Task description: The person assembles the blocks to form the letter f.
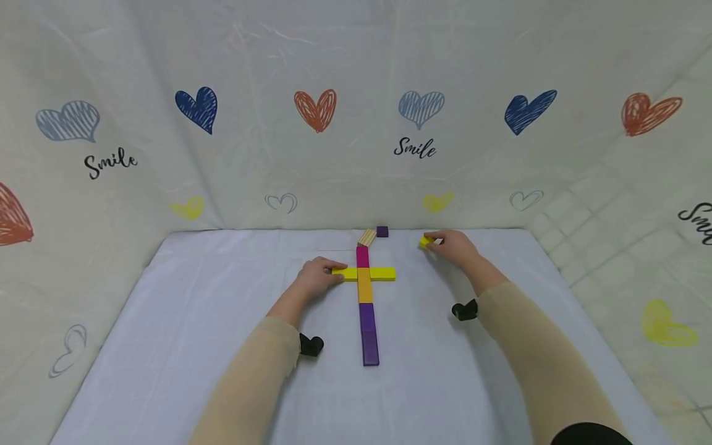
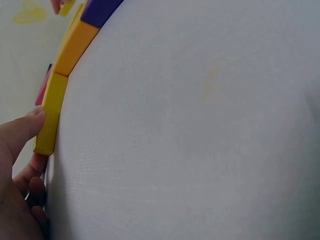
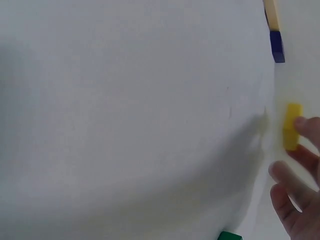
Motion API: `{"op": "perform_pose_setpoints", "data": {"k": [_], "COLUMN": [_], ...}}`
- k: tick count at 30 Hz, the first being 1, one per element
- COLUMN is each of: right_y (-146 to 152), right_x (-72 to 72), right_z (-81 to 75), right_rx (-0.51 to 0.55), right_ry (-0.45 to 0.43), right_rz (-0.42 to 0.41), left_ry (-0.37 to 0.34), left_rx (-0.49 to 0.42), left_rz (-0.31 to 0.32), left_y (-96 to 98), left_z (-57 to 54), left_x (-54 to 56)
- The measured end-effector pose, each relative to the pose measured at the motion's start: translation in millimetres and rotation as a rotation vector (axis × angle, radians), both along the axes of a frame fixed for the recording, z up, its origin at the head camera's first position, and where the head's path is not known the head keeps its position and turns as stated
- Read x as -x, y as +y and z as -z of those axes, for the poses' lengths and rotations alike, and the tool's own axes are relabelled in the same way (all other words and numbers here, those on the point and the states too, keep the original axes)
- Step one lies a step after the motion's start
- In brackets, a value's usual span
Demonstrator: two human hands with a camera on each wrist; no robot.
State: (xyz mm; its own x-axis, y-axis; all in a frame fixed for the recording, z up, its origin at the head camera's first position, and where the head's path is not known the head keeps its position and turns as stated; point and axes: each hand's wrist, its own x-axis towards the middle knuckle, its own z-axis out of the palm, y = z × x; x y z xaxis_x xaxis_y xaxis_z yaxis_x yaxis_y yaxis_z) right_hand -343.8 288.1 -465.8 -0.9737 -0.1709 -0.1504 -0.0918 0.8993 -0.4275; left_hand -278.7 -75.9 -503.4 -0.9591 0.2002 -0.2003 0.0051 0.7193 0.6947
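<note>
My left hand (image 1: 317,276) pinches the outer end of a yellow block (image 2: 53,112), thumb on one side and a finger at its end. That block lies flat against an orange block (image 1: 364,285). A second yellow block (image 1: 382,274) extends to the right, a magenta block (image 1: 363,256) lies behind, and purple blocks (image 1: 369,337) run toward the front, together making a cross shape. At the back right, my right hand (image 1: 455,248) holds a small yellow piece (image 3: 292,127) between thumb and finger, seemingly above the cloth.
Beyond the magenta block stand a tan, striped block or stack (image 1: 367,237) and a dark purple block (image 1: 382,232). A green block (image 3: 230,236) shows at the bottom of the right wrist view. White cloth (image 1: 222,290) covers the table, with a heart-printed curtain (image 1: 356,173) behind.
</note>
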Motion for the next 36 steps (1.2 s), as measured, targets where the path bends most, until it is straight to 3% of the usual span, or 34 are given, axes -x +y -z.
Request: {"op": "perform_pose_setpoints", "data": {"k": [9,18,28,36], "right_y": [-29,-51,-75,-86], "right_x": [10.8,19.3,23.4,23.7], "right_z": [1.5,2.4,4.3,2.6], "right_rx": [0.014,0.013,0.072,0.052], "right_ry": [-0.017,-0.048,-0.095,-0.091], "right_rz": [0.01,0.036,0.122,0.104], "left_ry": [0.007,0.017,0.013,0.019], "left_rx": [0.004,0.008,0.003,0.0], "left_rz": [-0.005,0.002,-0.002,0.01], "left_y": [0.2,0.3,-0.7,-1.1], "left_z": [0.6,8.0,6.1,2.4], "left_x": [0.4,3.6,3.9,2.4]}}
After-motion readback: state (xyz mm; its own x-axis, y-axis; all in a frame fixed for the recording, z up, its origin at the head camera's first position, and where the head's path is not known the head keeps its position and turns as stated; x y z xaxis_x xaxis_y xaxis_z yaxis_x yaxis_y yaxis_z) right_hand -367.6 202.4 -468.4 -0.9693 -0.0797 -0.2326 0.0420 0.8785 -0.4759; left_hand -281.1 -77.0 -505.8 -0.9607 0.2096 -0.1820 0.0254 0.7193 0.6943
